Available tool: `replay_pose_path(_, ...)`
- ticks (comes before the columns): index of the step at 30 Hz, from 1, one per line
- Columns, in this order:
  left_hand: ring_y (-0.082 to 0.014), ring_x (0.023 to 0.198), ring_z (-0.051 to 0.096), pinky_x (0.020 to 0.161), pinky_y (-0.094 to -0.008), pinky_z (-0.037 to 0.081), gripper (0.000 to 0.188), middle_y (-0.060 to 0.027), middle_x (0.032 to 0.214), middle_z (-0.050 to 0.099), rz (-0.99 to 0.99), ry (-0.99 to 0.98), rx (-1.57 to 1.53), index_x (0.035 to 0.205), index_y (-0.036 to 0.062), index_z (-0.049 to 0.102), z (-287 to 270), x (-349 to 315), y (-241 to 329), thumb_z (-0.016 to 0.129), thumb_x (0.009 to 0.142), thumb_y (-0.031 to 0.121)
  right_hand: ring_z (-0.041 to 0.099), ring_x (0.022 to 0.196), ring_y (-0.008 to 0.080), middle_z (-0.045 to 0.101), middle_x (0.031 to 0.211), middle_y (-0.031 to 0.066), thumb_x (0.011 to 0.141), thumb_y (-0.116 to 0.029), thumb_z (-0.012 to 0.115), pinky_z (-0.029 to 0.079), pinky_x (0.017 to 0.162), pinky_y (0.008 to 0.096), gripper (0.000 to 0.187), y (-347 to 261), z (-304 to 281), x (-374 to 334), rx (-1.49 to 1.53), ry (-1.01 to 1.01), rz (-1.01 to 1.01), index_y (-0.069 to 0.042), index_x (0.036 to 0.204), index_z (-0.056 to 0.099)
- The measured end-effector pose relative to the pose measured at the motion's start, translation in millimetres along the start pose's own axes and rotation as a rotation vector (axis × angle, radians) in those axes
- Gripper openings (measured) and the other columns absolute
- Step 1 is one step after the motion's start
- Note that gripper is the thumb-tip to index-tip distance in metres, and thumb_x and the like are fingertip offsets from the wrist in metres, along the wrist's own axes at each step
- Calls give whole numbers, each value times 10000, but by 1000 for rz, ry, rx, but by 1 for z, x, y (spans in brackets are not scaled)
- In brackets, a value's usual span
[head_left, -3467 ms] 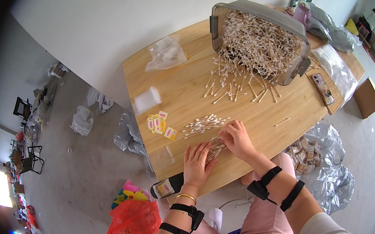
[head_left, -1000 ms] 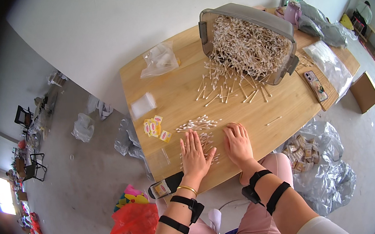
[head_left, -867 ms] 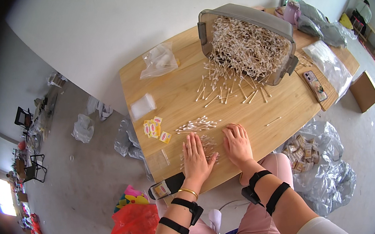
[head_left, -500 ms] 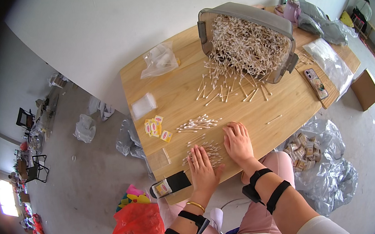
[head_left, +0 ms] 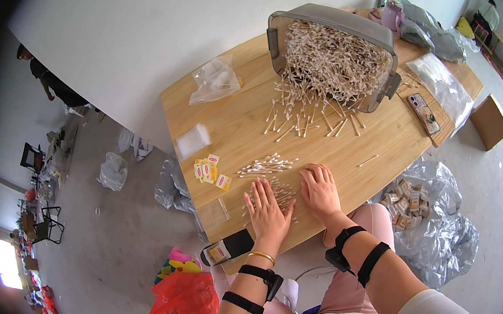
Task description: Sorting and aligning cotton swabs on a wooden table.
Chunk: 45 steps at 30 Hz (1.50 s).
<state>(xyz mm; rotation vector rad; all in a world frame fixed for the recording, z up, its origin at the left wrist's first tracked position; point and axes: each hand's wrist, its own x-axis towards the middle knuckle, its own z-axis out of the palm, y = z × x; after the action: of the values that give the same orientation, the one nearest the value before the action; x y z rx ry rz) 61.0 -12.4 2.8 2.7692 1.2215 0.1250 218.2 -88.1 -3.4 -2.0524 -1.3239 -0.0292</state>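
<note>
My left hand (head_left: 267, 214) lies flat, fingers stretched out, over the near pile of cotton swabs (head_left: 281, 191), covering part of it. Just right of that pile, my right hand (head_left: 319, 191) rests palm down on the wooden table with its fingers slightly bent and nothing seen in them. A second bundle of cotton swabs (head_left: 266, 164) lies beyond both hands, roughly lined up. By my left wrist is a black holder (head_left: 239, 243) with a clear packet of swabs (head_left: 216, 253) on it. Small yellow and white cards (head_left: 208, 169) are scattered to the left of the bundle.
A grey plastic bin (head_left: 334, 11) lies tipped on its side, swabs spilling onto the table (head_left: 247, 120). Clear bags (head_left: 192, 141) sit at the left, a phone (head_left: 423, 114) at the right. Below are a red bag (head_left: 183, 306) and a bag of packets (head_left: 407, 204). A person (head_left: 54, 83) stands far left.
My left hand has slid forward over the near swabs, away from me. The right hand has hardly moved. A person in dark clothes has come into view at the far left.
</note>
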Motion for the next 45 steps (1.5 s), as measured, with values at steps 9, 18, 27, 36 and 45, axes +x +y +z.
replay_pose_path(9,-384,1560,226,1283,-564,50,948,-257,1675,256,21,-101,-60,1601,-81,230,-28,-15,6,459,1014,627,499,1306,370,570,1303,146,909,-105,616,343,1201,499,336,3,0,-1,8,9,1,-63,1243,612)
replay_pose_path(18,-400,1591,116,1277,-584,56,955,-249,1699,180,167,10,-36,1609,-74,211,-3,-12,-11,481,1009,618,505,1302,364,573,1298,147,904,-110,618,349,1196,497,337,-1,1,1,22,31,-12,-62,1238,618)
replay_pose_path(27,-381,1602,78,1290,-553,36,1032,-259,1708,134,127,-22,26,1620,-82,133,0,2,-10,459,992,669,504,1308,359,573,1298,146,909,-114,612,348,1199,494,341,0,-1,1,12,13,-7,-64,1246,615)
replay_pose_path(36,-373,1602,100,1284,-549,35,1036,-278,1694,175,107,-26,52,1598,-113,194,4,-32,9,430,991,693,500,1315,312,576,1299,126,908,-163,627,333,1217,477,356,3,4,-1,-36,7,-4,-65,1250,615)
replay_pose_path(45,-384,1602,93,1281,-560,23,1010,-292,1693,162,79,-4,-11,1598,-121,173,3,-15,6,443,1004,650,502,1308,347,574,1296,137,900,-126,622,346,1203,493,356,2,2,0,-17,6,-11,-66,1251,603)
